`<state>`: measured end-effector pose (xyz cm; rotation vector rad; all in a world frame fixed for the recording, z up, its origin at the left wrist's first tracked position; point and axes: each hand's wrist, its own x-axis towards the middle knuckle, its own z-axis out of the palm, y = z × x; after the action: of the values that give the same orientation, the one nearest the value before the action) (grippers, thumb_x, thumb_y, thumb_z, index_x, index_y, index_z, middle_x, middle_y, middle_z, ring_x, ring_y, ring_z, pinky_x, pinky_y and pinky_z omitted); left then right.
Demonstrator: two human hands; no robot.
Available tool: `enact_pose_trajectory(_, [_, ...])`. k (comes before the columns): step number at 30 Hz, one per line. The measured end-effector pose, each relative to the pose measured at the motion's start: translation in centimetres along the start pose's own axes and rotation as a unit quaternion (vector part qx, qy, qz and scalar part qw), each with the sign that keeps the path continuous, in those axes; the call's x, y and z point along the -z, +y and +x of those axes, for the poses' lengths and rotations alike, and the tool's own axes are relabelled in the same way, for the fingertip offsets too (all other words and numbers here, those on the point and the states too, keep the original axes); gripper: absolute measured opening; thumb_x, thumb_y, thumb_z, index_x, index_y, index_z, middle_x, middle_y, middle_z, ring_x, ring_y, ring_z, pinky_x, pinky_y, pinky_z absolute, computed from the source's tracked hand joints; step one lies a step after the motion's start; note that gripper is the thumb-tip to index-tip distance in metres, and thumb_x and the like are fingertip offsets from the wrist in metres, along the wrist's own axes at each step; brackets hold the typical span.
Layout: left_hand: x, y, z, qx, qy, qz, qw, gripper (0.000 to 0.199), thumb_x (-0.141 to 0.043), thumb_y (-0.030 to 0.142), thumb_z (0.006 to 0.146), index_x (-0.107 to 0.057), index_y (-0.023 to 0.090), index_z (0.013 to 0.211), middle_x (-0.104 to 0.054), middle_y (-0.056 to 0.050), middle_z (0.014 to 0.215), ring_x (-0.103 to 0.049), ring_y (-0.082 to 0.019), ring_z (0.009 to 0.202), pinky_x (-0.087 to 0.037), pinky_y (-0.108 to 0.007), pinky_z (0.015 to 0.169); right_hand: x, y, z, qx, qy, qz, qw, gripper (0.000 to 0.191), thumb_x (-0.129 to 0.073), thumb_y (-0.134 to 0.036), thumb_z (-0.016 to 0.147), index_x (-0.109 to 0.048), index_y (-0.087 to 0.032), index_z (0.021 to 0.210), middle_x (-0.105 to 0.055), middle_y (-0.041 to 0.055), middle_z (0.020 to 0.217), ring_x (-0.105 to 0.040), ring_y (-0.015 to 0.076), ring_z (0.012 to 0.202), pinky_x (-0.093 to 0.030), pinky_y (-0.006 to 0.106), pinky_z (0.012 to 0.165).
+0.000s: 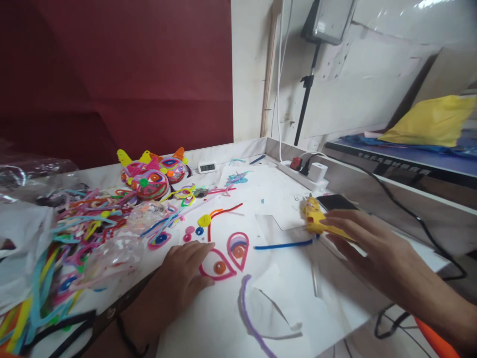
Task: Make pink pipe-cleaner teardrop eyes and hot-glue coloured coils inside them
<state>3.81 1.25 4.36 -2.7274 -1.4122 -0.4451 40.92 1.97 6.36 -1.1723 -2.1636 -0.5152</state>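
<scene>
My left hand [184, 273] lies on the white paper, fingers and thumb stretched apart at the edge of a pink pipe-cleaner eye outline [227, 273] with an orange disc inside. A second eye shape [238, 251], with purple strips in it, lies beside it. On the right, the yellow hot glue gun [313, 219] rests on the table, a clear glue stick [316, 281] trailing from its back. My right hand [368, 243] is at the gun's handle, its fingers stretched above and thumb below, not closed round it. A blue pipe cleaner [283, 245] lies between the hands.
Heaped pipe cleaners [93, 219] and plastic wrapping cover the left side. Two decorated cat-like faces [149, 181] stand behind, near a small digital clock [207, 167]. A power strip [303, 176] and phone [335, 202] lie right. A purple pipe cleaner [248, 313] curves in front.
</scene>
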Motion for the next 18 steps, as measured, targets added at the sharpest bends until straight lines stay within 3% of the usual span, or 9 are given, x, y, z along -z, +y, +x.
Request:
enact_pose_trajectory(3, [-0.2,-0.1,0.0,0.004,-0.001,0.0,1.0,0.043,-0.052,0.037,0.089,-0.05,0.021,0.129,-0.062,-0.008,0.125,-0.056,-0.026,0.116,-0.045,-0.04,0.095,0.3,-0.8,-0.2,0.003,0.01,-0.008,1.0,0.011,-0.046,-0.018,0.092,-0.055,-0.021,0.098,-0.065,0.0087,0.089,-0.064,0.0216,0.079,-0.05,0.033,0.069])
enact_pose_trajectory(7, [-0.3,-0.2,-0.1,-0.001,0.003,-0.009,1.0,0.044,-0.055,0.035,0.089,-0.049,0.023,0.13,-0.061,-0.007,0.127,-0.055,-0.026,0.117,-0.045,-0.041,0.096,0.3,-1.8,-0.6,0.0,0.01,0.006,1.0,0.019,-0.041,-0.014,0.092,-0.056,-0.019,0.102,-0.062,0.0115,0.103,-0.064,0.0224,0.091,-0.051,0.032,0.071])
enact_pose_trajectory(10, [-0.1,-0.1,-0.2,-0.001,-0.001,-0.014,1.0,0.045,-0.056,0.034,0.088,-0.047,0.023,0.131,-0.059,-0.007,0.129,-0.053,-0.026,0.119,-0.045,-0.041,0.097,0.0,-2.5,-1.0,0.012,0.006,0.037,0.999,0.013,-0.046,-0.015,0.091,-0.054,-0.019,0.101,-0.063,0.0089,0.096,-0.063,0.0214,0.086,-0.05,0.033,0.072])
enact_pose_trajectory(18, [0.9,0.9,0.0,0.009,-0.021,-0.014,1.0,0.044,-0.056,0.026,0.088,-0.049,0.021,0.131,-0.056,-0.011,0.133,-0.052,-0.026,0.122,-0.045,-0.043,0.1,-0.7,-4.9,-1.1,0.026,-0.054,0.121,0.991,0.014,-0.045,-0.009,0.091,-0.052,-0.019,0.097,-0.06,0.0059,0.085,-0.058,0.0183,0.076,-0.044,0.031,0.065])
